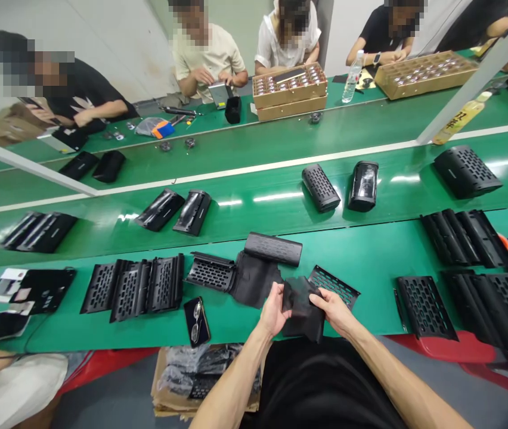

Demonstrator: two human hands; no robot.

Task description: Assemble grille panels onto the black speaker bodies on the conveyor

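Both of my hands hold a piece of black cloth (302, 307) over the near edge of the green table (361, 256). My left hand (272, 311) pinches its left side, fingers closed. My right hand (332, 310) grips its right side. Just behind the cloth lies a black perforated grille (334, 285). More black cloth (254, 279) is spread to the left, beside another grille (211, 271) and a closed black speaker shell (273, 248).
Rows of black grilles lie at left (135, 286) and right (424, 305). A phone with glasses (196, 320) lies near the edge. Speaker bodies (321, 187) sit on the middle belt. Several people work across the table beside cardboard trays (290, 89) and a bottle (352, 76).
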